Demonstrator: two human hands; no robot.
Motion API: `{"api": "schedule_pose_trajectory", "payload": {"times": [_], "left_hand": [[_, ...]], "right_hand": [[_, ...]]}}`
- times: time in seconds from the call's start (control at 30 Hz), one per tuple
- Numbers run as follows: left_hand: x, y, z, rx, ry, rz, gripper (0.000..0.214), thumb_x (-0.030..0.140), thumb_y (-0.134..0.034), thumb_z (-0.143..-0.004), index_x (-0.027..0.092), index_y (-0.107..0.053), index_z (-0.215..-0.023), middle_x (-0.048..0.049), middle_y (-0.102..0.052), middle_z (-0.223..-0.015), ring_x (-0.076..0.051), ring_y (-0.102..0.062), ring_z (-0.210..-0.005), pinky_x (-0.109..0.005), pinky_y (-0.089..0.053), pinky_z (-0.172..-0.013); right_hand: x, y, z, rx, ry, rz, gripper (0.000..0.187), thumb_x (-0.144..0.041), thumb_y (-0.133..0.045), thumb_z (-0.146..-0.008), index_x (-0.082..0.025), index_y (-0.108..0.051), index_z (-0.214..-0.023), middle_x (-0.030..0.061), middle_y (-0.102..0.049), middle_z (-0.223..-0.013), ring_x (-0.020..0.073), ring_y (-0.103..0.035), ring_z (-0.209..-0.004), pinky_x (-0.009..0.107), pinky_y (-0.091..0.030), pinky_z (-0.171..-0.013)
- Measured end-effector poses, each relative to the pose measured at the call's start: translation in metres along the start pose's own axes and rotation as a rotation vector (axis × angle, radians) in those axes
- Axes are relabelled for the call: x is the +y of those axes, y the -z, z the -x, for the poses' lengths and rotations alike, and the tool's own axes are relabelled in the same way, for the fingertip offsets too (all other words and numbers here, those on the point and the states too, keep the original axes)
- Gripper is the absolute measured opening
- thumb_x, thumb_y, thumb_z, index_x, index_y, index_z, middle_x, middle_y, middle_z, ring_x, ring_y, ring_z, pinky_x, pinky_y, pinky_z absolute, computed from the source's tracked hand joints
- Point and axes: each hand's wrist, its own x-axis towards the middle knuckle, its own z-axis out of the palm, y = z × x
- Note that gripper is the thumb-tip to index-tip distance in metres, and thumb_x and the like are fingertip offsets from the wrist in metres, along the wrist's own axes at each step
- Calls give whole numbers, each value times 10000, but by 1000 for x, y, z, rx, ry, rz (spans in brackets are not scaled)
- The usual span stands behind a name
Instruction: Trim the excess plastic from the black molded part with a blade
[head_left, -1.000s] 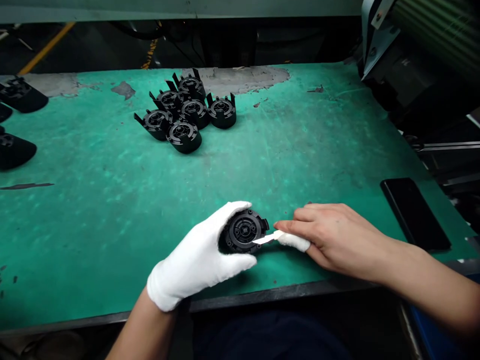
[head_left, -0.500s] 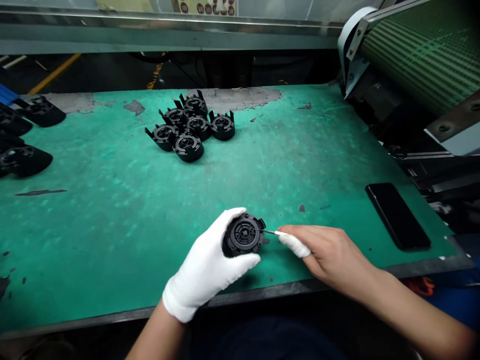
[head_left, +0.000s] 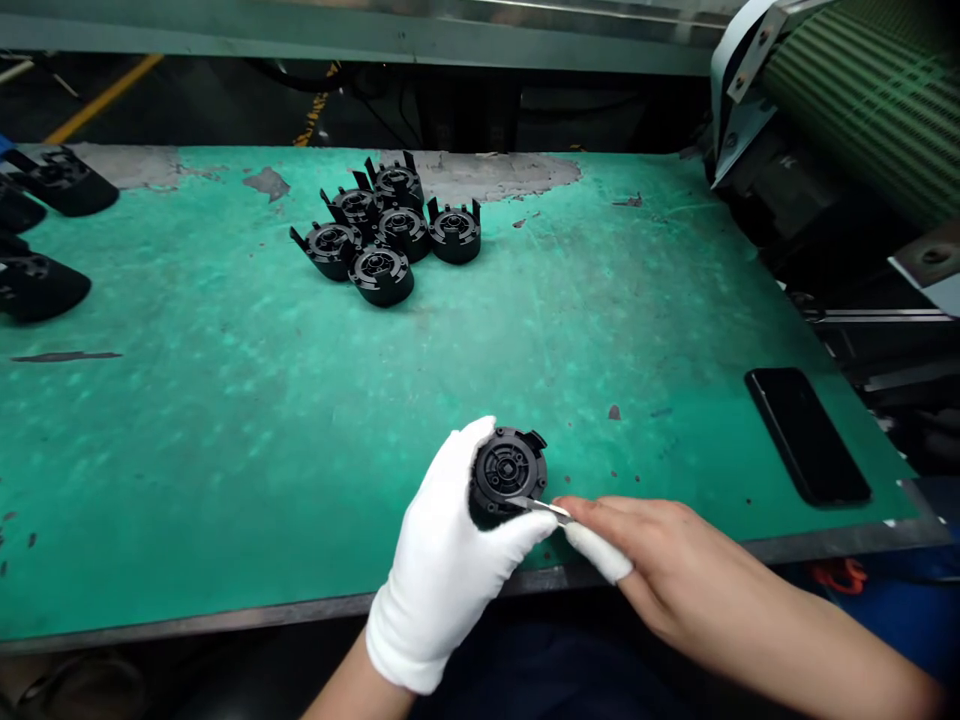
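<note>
Gloved in white, my left hand (head_left: 450, 540) grips a round black plastic part (head_left: 512, 466) by its side, thumb below and fingers above. The part's ringed face with a small square centre is turned up toward me. My right hand (head_left: 645, 550), bare except for a white cover on the thumb, pinches a thin knife with a pointed metal blade (head_left: 531, 503). The blade's tip lies at the lower edge of the part's face, close to my left thumb. The knife's handle is mostly hidden in my right fingers.
Several similar black round parts (head_left: 382, 276) with upright tabs stand grouped at the back of the green table (head_left: 247, 430). More black pieces (head_left: 45, 285) lie at the left edge. A black phone (head_left: 808, 436) rests on the right, below a green conveyor belt (head_left: 870, 90).
The knife has moved from the right side of the part to its lower edge, and its blade now shows broader. Both hands have shifted slightly; the view has tilted down.
</note>
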Motion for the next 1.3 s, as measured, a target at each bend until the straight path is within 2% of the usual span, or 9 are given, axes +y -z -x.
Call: {"api": "schedule_pose_trajectory", "payload": {"times": [0.1,0.27,0.47,0.67,0.83,1.03,1.17,1.3], "left_hand": [[-1,0,0,4,14,-13,793,538,-768,-790,313,-387,-1449,-27,-534,-1453,-243,-541,-1320,-429,-417,-1176],[-2,-1,0,0,-13,9,787,506,-784,-782,312,-396,-1438,-19,-559,-1422,-231,-555,-1303,-406,-426,-1171],[0,0,-2,-1,5,7,782,502,-789,-781,305,-406,-1433,-24,-563,-1416,-227,-567,-1287,-398,-436,-1162],[-2,0,-1,-14,-15,2,785,495,-786,-779,308,-397,-1435,-24,-558,-1423,-238,-558,-1299,-424,-423,-1173],[-3,0,-1,-13,-24,4,771,488,-776,-791,302,-395,-1435,-34,-564,-1415,-243,-566,-1290,-430,-439,-1159],[-3,1,-2,-21,-30,-23,797,538,-768,-784,291,-395,-1443,-51,-554,-1433,-263,-552,-1313,-466,-409,-1186],[0,3,-4,-76,-37,-34,818,537,-756,-795,295,-366,-1472,-51,-518,-1477,-260,-517,-1355,-464,-403,-1194],[2,13,-11,-166,-83,-53,842,455,-745,-806,264,-322,-1509,-57,-480,-1518,-244,-488,-1384,-425,-408,-1197]], "right_hand": [[0,8,-1,-34,7,4,627,-37,-417,-835,-266,-534,-1407,58,-693,-1231,253,-685,-1041,446,-583,-913],[2,4,0,45,4,28,559,-95,-358,-919,-254,-499,-1436,94,-685,-1210,265,-686,-1001,457,-602,-845],[1,1,-5,-29,16,8,634,-32,-402,-854,-280,-492,-1431,73,-683,-1199,257,-684,-1020,449,-596,-877],[0,-2,-7,85,-5,47,586,-68,-371,-895,-257,-478,-1439,91,-682,-1151,281,-693,-950,481,-607,-788],[1,-5,-7,29,-21,22,641,-36,-396,-854,-243,-469,-1457,89,-681,-1128,269,-694,-939,454,-609,-797],[2,7,-10,-57,11,59,715,0,-420,-788,-255,-485,-1453,96,-669,-1268,264,-685,-1050,450,-580,-921],[-3,16,-13,-78,36,101,679,-1,-438,-785,-252,-540,-1407,73,-712,-1193,230,-704,-993,369,-575,-888],[-7,27,-14,-110,49,120,555,-36,-459,-831,-267,-610,-1311,33,-741,-1090,219,-718,-920,331,-570,-795]]}}
